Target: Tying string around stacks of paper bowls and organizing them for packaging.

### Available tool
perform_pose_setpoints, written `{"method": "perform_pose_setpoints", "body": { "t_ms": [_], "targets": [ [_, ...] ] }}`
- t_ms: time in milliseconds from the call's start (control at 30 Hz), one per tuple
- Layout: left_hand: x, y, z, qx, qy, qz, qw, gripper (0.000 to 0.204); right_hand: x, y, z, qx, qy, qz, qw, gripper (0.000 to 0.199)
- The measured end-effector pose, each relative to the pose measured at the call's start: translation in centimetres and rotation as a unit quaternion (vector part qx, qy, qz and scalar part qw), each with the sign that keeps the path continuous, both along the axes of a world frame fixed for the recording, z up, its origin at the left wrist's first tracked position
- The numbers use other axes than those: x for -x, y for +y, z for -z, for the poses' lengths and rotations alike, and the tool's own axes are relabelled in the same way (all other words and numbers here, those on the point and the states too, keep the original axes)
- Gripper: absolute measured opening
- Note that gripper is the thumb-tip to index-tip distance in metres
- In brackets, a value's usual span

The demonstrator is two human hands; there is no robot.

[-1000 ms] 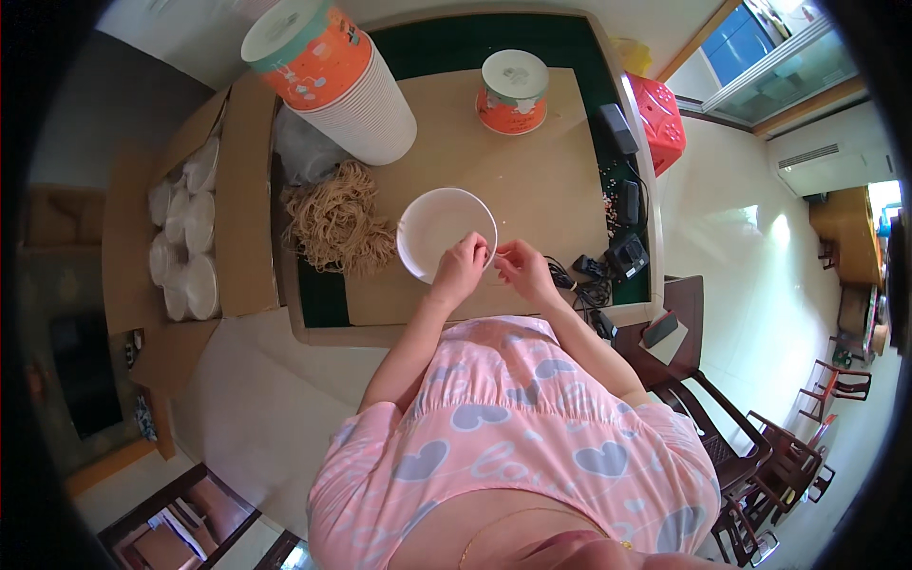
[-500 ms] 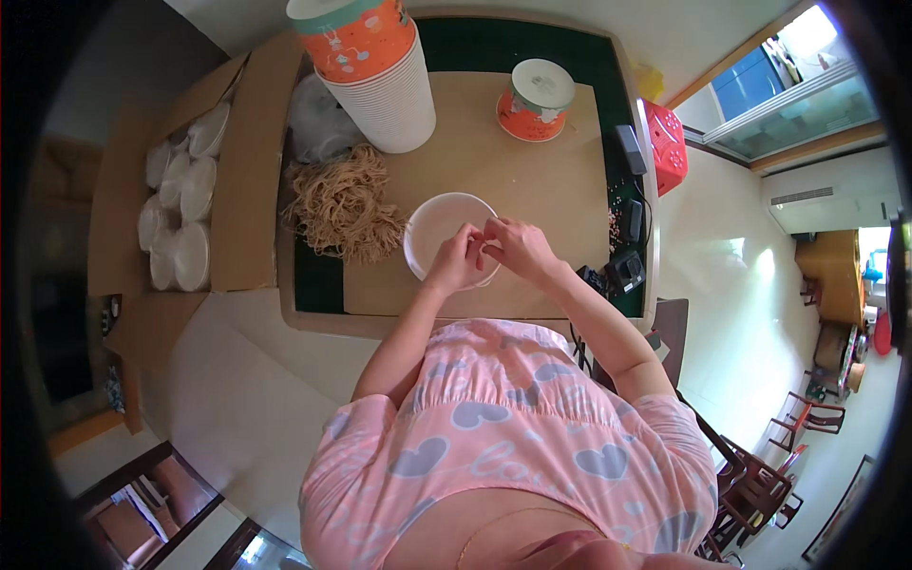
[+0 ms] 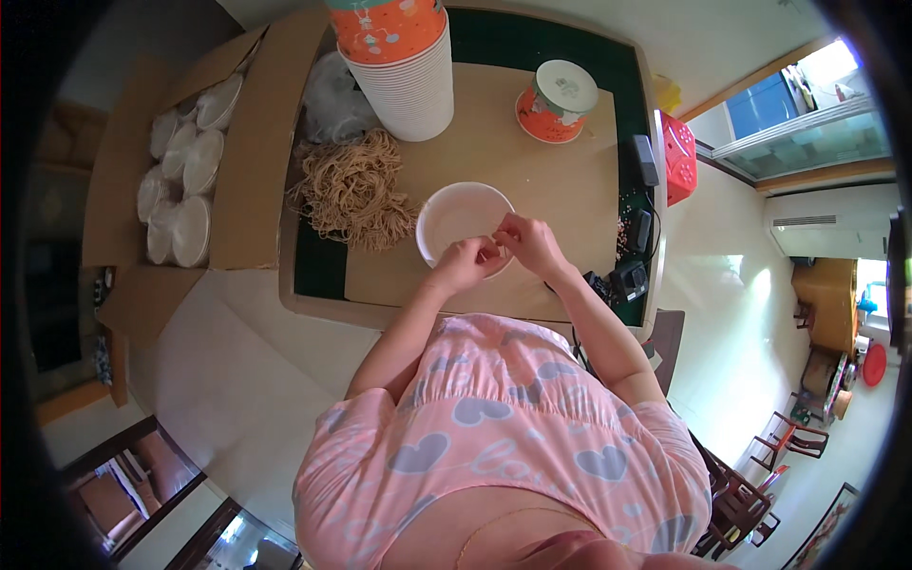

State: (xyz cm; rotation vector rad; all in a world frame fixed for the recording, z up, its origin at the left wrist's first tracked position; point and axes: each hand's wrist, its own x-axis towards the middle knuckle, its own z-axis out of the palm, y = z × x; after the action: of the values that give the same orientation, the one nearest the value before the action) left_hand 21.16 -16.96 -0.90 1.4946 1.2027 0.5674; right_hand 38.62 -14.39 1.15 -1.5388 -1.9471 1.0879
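Observation:
A white paper tub (image 3: pixel 454 211) stands on the cardboard sheet in front of me, its open mouth facing up. My left hand (image 3: pixel 465 264) is closed in a pinch over the tub's near rim. Beside it, over the right side of the rim, my right hand (image 3: pixel 534 245) is also pinched, and the fingertips of both nearly meet. What they pinch is too small or too hidden to make out. Just left of the tub lies a tangled heap of tan paper strings (image 3: pixel 356 188).
A tall stack of orange and white paper tubs (image 3: pixel 408 90) rises behind the strings, near a clear plastic bag (image 3: pixel 334 100). An orange tub (image 3: pixel 559 103) sits upside down at the far right. Black adapters (image 3: pixel 629 280) line the right edge. An opened carton (image 3: pixel 255 161) holds white tubs.
The whole view has shifted slightly, with the table's things appearing farther right and higher. Both hands stay pinched together over the tub's rim, the left one's fingers a little more curled.

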Motion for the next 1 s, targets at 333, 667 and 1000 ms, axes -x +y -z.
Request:
{"method": "perform_pose_setpoints", "body": {
  "t_ms": [333,667,1000],
  "targets": [
    [-1.1,1.0,4.6,0.002,0.004,-0.116,0.993,0.012,0.3,-0.6,-0.5,-0.012,0.029,0.021,0.999,0.018],
    [0.6,-0.3,-1.2,-0.046,0.006,0.001,0.999,0.034,-0.1,-1.4,1.1,0.028,-0.07,-0.037,0.996,0.017],
    [-1.0,-0.3,-1.8,0.01,0.013,0.032,0.999,0.038,-0.5,-3.3,0.4,0.023,0.009,0.074,0.997,0.015]
  ]
}}
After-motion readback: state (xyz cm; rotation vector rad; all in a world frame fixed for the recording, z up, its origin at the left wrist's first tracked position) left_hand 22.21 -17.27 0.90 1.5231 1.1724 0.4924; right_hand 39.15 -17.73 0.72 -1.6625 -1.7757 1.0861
